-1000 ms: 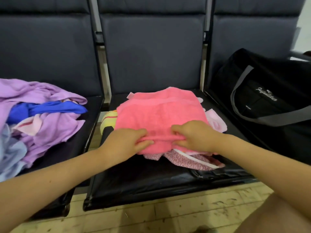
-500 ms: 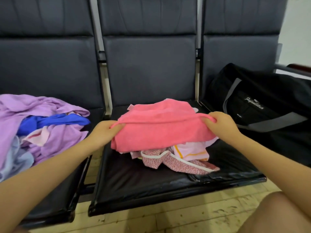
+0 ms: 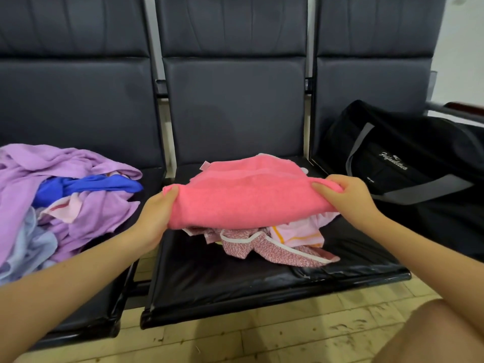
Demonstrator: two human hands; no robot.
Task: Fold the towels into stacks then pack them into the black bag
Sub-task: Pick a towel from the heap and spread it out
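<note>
A folded pink towel (image 3: 243, 195) tops a small stack on the middle seat (image 3: 235, 281). My left hand (image 3: 157, 218) grips the towel's left end, thumb on top. My right hand (image 3: 345, 197) grips its right end, fingers curled over the edge. The towel's front is raised off the pieces beneath: a light pink towel with orange stripes (image 3: 298, 233) and a speckled pink cloth with white trim (image 3: 264, 248). The black bag (image 3: 408, 166) with grey straps sits on the right seat, its opening not visible.
An unfolded heap lies on the left seat: purple towels (image 3: 86, 210), a blue cloth (image 3: 89, 186) and a pale blue one (image 3: 28, 244). Dark seat backs rise behind. Tiled floor (image 3: 262, 341) runs below the seat fronts. My knee shows at the bottom right.
My hands moved from the towel's front middle out to its two ends and lifted the front, uncovering the cloths beneath. The view shifted slightly right.
</note>
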